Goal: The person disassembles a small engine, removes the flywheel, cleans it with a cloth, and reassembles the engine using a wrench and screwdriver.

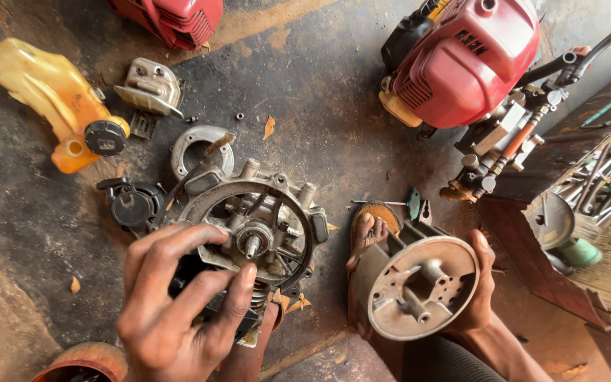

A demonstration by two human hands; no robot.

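Left hand point(178, 301) on engine housing point(249, 226); right hand point(479, 283) gripping clutch drum point(419, 286)

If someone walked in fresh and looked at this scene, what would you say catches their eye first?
Most likely the stripped engine block at the centre of the floor, with the left hand gripping its near edge. Just to its right, the right hand holds up a round metal disc part. The red engine cover at the top right and the yellow fuel tank at the top left stand out by colour.
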